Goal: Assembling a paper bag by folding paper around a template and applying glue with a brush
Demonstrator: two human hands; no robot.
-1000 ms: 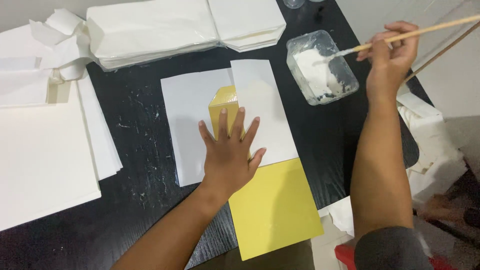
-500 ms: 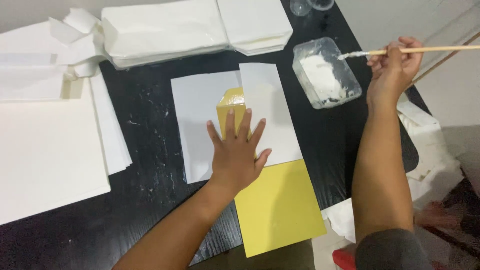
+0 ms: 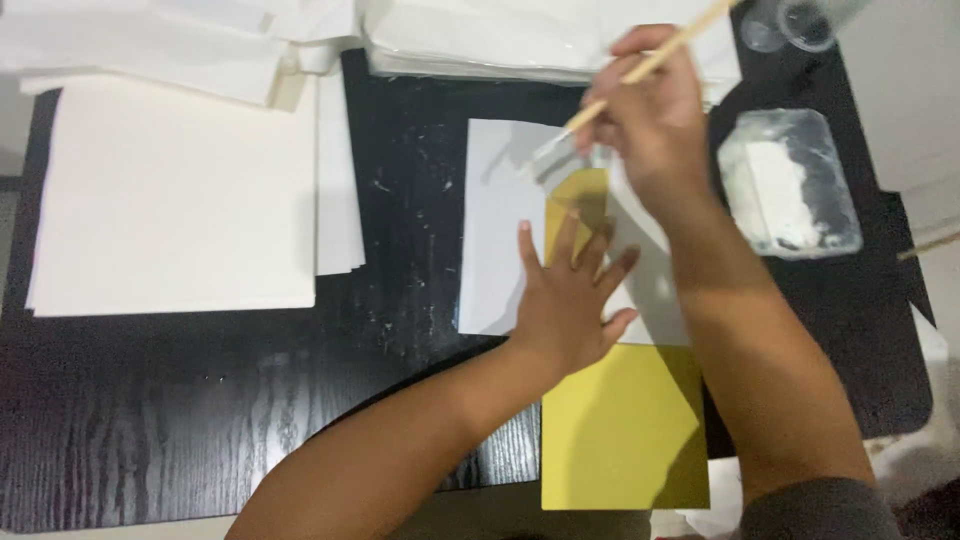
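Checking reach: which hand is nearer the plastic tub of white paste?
Right. The right hand, holding the brush, hovers just left of the tub; the left hand presses the paper, farther away.

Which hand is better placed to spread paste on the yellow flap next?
Right. The right hand holds the brush with its tip just over the yellow flap, while the left hand lies flat, pinning the paper.
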